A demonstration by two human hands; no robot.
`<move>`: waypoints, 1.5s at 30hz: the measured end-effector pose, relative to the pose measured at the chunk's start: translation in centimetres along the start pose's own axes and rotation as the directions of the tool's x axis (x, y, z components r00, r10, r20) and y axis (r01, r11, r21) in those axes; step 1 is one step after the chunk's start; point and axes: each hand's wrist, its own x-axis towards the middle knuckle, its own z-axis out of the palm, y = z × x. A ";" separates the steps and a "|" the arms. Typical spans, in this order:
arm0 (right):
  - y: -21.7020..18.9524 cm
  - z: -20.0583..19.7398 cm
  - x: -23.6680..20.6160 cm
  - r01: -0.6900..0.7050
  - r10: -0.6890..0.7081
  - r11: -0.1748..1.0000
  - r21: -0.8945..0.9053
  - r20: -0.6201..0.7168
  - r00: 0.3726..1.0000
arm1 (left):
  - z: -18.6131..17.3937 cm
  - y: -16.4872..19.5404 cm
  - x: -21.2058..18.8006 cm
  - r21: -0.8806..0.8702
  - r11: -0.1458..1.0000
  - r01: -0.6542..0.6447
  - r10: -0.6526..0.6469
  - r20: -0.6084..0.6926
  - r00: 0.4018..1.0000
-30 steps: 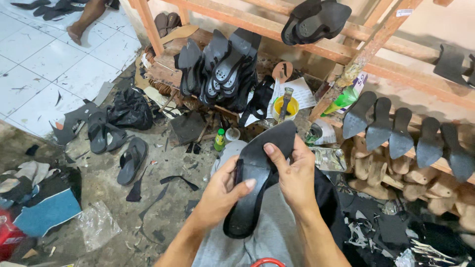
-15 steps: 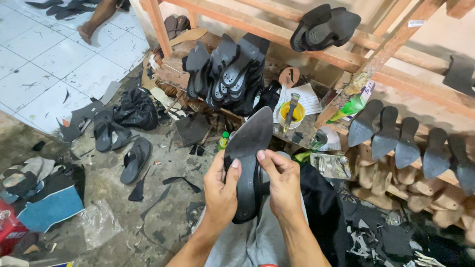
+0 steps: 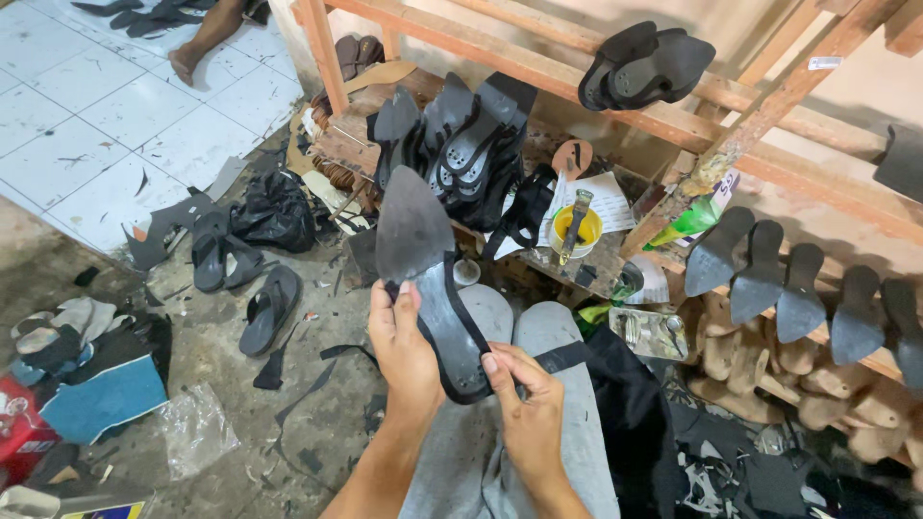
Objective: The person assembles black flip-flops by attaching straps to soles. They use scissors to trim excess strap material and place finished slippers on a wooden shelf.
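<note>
While both forearms rise from the bottom edge over grey-trousered knees, the left hand grips the left edge of a flat black pointed-toe rubber shoe sole, thumb on top, fingers curled behind. The sole stands tilted, toe up and away. The right hand pinches a thin black strap at the sole's heel end, fingers closed, wrist bent inward. Ahead sits a yellow round glue pot with a brush, on a wooden rack. To the right, 5 dark soles on pale wooden lasts stand in a row.
</note>
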 end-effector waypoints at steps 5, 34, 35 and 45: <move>3.6 0.8 0.0 -0.257 0.285 0.909 0.328 -0.042 0.957 | 0.3 -0.4 -1.4 -0.293 0.955 -0.034 0.011 -0.080 0.997; -3.7 -2.7 5.9 0.072 -0.044 0.986 -0.151 0.181 0.983 | 1.4 2.4 -2.4 0.440 0.894 0.082 -0.281 0.409 0.868; -3.6 -2.7 5.5 0.152 -0.102 0.962 -0.227 0.217 0.971 | 1.3 2.3 -2.1 0.423 0.901 0.094 -0.279 0.401 0.872; -1.2 -3.7 1.3 -0.056 0.128 0.970 -0.238 0.300 0.945 | 0.5 1.7 -1.4 0.261 0.958 0.123 -0.212 0.348 0.913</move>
